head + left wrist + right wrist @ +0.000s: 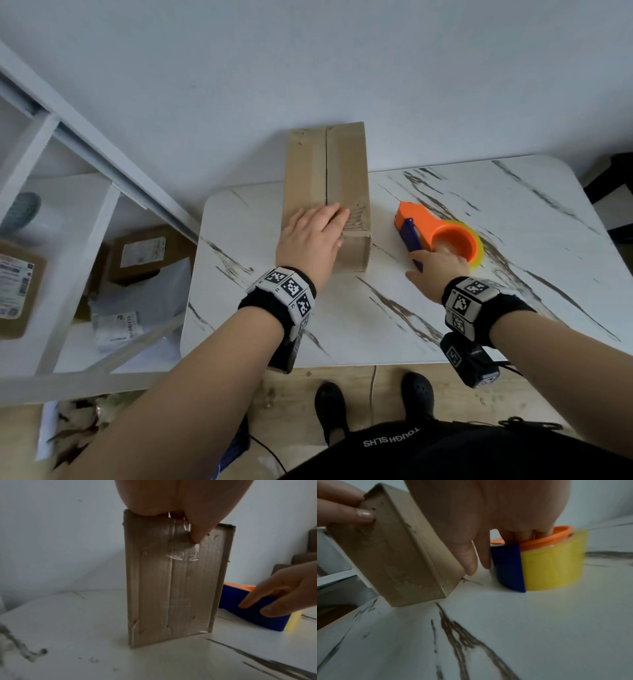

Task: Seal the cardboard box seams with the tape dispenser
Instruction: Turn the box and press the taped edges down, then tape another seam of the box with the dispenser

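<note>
A long brown cardboard box (325,178) lies on the marbled white table (376,325) with its centre seam running away from me. My left hand (311,236) rests flat on the near end of its top. In the left wrist view its thumb (197,531) presses wrinkled clear tape (181,553) onto the box's near end face (171,588). To the right stands the orange tape dispenser (445,233) with a blue plate and a yellow roll (547,561). My right hand (435,267) is on it: some fingertips dip into the orange core, thumb and forefinger hang straight beside the blue plate (508,566).
A white shelf unit stands left of the table, holding labelled parcels (144,253) and plastic mailers. The box's far end reaches past the table's back edge by the wall. A dark piece of furniture (616,192) sits off the right corner. My feet are under the near edge.
</note>
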Tool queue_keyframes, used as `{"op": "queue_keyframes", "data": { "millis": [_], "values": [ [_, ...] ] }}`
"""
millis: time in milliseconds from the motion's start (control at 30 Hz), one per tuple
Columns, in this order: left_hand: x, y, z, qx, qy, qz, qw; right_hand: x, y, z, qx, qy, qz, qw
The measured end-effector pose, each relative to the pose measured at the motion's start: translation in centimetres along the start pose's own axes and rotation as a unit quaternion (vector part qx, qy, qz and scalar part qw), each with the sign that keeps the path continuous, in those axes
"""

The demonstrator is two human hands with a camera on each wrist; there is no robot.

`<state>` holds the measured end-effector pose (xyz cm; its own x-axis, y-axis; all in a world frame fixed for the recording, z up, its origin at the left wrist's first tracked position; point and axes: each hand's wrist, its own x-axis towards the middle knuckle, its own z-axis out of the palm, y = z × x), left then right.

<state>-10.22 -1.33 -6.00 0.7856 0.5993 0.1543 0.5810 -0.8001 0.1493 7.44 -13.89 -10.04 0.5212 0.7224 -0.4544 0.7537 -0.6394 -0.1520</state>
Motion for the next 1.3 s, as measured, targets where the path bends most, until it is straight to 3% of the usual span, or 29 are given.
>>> {"op": "queue_keyframes", "data": {
  "millis": [167,300,467,700,800,933,1000,1133,1300],
  "values": [
    [0.3,0.0,-0.3,0.0,-0.014,-0.007,1.0,0.6,1.3,-0.6,0.069,0.038,-0.004,0.997],
    [0.7,0.1,-1.0,-0.013,-0.058,-0.015,0.998,-0.1,2.0,-2.9,0.19,0.076,0.003,0.979],
    [1.2,0.7,-2.4,-0.031,-0.106,-0.045,0.993,-1.3,0.7,-6.4,0.32,0.113,-0.033,0.94],
    [2.8,1.4,-7.3,-0.168,-0.043,-0.099,0.98,-2.8,-1.5,-12.5,0.495,0.183,-0.034,0.849],
    [4.0,1.5,-9.8,-0.297,-0.022,-0.181,0.938,-4.2,-2.6,-14.2,0.514,0.196,-0.071,0.832],
    [4.4,1.4,-12.8,-0.536,-0.041,-0.276,0.797,-6.0,-4.2,-15.6,0.483,0.213,-0.133,0.839],
    [4.0,1.2,-13.9,-0.593,-0.063,-0.291,0.748,-6.6,-4.8,-15.9,0.482,0.21,-0.156,0.836],
    [3.2,0.3,-14.2,-0.635,-0.051,-0.299,0.71,-7.0,-5.9,-16.0,0.474,0.206,-0.189,0.835],
    [2.2,-0.9,-14.1,-0.602,-0.024,-0.308,0.736,-7.3,-6.9,-15.8,0.443,0.196,-0.226,0.845]
  ]
}}
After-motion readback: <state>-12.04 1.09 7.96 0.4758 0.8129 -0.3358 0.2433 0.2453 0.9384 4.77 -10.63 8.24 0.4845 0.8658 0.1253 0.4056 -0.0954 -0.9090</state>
